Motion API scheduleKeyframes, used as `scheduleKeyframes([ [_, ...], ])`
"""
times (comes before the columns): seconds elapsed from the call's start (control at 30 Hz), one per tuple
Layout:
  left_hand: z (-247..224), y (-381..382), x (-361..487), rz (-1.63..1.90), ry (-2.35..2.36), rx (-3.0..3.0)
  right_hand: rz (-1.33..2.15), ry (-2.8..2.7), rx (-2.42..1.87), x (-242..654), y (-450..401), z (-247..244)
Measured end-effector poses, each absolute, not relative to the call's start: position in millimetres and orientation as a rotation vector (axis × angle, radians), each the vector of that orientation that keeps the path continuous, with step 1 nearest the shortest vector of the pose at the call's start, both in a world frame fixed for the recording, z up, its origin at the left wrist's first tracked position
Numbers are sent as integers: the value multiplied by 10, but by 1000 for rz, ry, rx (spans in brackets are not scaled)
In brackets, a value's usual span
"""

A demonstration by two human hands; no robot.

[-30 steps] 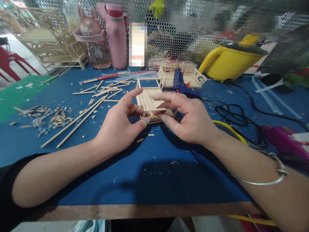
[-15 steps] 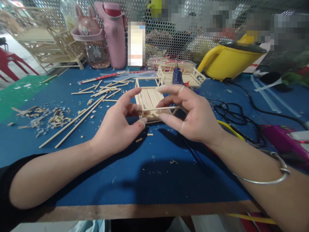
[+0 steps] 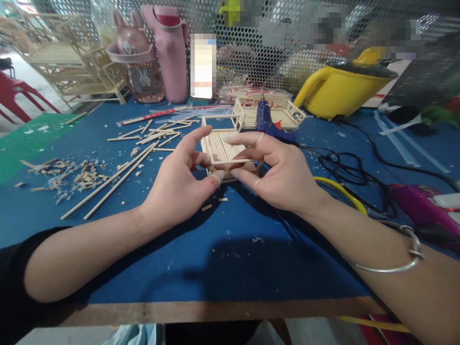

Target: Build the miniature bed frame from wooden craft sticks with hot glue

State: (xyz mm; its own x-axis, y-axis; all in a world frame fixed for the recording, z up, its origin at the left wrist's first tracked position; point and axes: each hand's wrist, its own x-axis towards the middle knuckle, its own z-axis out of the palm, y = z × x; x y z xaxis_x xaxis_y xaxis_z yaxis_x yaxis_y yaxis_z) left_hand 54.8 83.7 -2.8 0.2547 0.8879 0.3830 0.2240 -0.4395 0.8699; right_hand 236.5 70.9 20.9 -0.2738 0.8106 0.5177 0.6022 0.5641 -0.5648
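Note:
A small frame of pale wooden sticks [image 3: 223, 146], with a slatted floor and raised rails, rests on the blue table between both hands. My left hand [image 3: 179, 184] grips its near left corner between thumb and fingers. Fingers and thumb of my right hand [image 3: 283, 170] close around the near rail, towards its middle; the fingertips partly hide what they pinch there. Just behind, a blue glue gun [image 3: 264, 117] stands nozzle up, in front of a second stick-built piece [image 3: 247, 117].
Loose sticks [image 3: 122, 179] and offcuts [image 3: 86, 175] lie on the left. A pink bottle [image 3: 170, 57], rabbit-eared bottle [image 3: 138, 72] and phone [image 3: 203, 67] stand behind. At right are a yellow pot [image 3: 345, 88], black cable [image 3: 345, 167] and purple object [image 3: 417, 206].
My right hand has moved left along the near rail, bringing its fingertips closer to my left thumb. My left hand keeps its hold with a slight shift.

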Motion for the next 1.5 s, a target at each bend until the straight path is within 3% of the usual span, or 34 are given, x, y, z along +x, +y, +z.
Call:
scheduleKeyframes([
  [0.73,73,785,633,1183,1119,1668,484,-1921,-1115,2369,732,179],
  [1.5,25,811,621,1223,1085,1801,311,-2065,-1154,2369,714,240],
])
